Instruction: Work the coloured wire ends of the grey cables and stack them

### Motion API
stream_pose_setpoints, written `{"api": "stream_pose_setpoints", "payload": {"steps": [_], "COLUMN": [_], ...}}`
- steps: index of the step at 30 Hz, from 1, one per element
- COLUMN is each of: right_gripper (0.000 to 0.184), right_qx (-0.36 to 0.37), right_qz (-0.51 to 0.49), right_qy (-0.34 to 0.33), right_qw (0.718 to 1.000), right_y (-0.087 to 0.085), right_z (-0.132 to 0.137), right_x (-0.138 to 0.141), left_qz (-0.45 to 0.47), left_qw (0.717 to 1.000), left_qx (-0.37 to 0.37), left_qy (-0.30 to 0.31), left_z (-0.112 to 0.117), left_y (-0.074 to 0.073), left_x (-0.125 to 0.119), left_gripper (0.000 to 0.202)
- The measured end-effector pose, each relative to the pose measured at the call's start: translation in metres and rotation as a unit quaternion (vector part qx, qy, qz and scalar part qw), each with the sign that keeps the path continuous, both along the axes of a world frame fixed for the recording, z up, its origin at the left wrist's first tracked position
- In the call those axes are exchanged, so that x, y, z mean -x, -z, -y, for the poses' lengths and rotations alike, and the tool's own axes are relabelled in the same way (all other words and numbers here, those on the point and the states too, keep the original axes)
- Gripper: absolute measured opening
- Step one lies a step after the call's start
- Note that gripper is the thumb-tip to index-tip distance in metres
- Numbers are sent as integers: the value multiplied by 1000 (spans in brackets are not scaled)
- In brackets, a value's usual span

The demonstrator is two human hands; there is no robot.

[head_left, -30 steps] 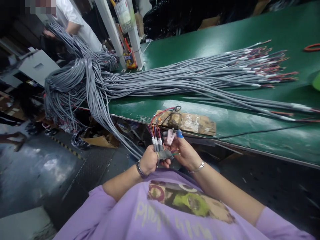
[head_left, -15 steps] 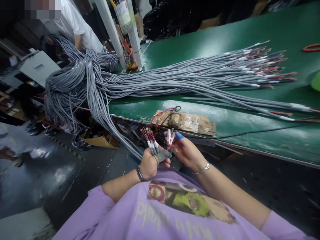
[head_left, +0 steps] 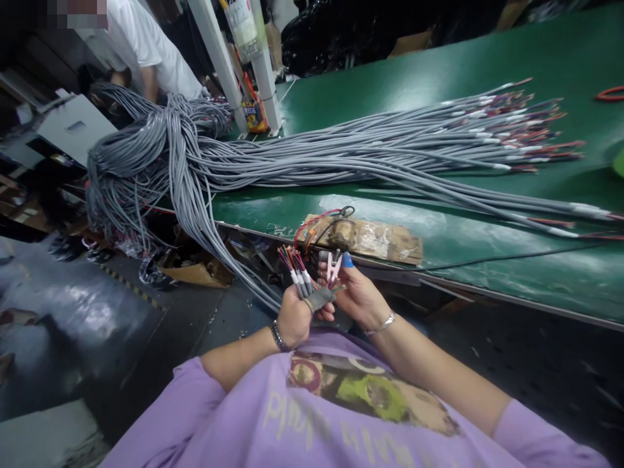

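Note:
My left hand (head_left: 295,318) is closed around several grey cables (head_left: 303,285) in front of my body. Their white-banded ends point up, with thin coloured wires (head_left: 291,259) fanning out; a grey wrap covers its thumb. Close beside it, my right hand (head_left: 361,296) pinches a small pale pink clip (head_left: 333,266), which looks like a clothespin. Blue tape (head_left: 347,260) covers the right thumb tip. Some thin wires show between the two hands, but whether the clip grips them I cannot tell.
A long bundle of grey cables (head_left: 302,156) lies across the green table (head_left: 487,260) and hangs off its left end. A worn board (head_left: 380,239) with red and black leads sits at the near edge. Beyond the white posts (head_left: 266,84) a person in white (head_left: 151,52) bends over cables.
My right hand has shifted slightly left, nearer the left hand, with the clip still in its fingers. The left hand keeps its hold on the cables.

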State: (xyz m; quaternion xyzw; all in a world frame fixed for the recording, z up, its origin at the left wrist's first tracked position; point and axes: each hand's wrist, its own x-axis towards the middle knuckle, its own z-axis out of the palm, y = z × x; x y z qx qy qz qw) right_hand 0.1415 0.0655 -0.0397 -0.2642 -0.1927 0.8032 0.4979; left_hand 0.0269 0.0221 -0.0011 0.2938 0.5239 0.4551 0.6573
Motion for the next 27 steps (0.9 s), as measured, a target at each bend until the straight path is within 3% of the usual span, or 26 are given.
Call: {"api": "stream_pose_setpoints", "payload": {"steps": [4, 9, 13, 16, 19, 24, 27], "right_gripper": [32, 48, 60, 50, 42, 38, 39], "right_qx": [51, 1, -52, -103, -109, -135, -158], "right_qz": [4, 16, 75, 145, 194, 258, 288], "right_qy": [21, 24, -43, -71, -52, -82, -103], "right_qw": [999, 1000, 995, 981, 974, 953, 939], "right_y": [2, 5, 3, -5, -13, -25, -30], "right_z": [-1, 6, 21, 35, 44, 39, 32], "right_x": [2, -2, -13, -16, -14, -16, -17], "left_qz": [-5, 0, -8, -23, -36, -47, -52], "left_qw": [1000, 1000, 999, 999, 997, 986, 984], "left_qx": [2, 6, 13, 9, 6, 21, 31], "left_qy": [9, 12, 29, 41, 61, 161, 169], "left_z": [1, 3, 8, 11, 11, 6, 4], "left_y": [5, 3, 4, 10, 13, 10, 11], "left_x": [0, 3, 8, 12, 14, 16, 17], "left_gripper": [46, 49, 52, 52, 51, 50, 50]}}
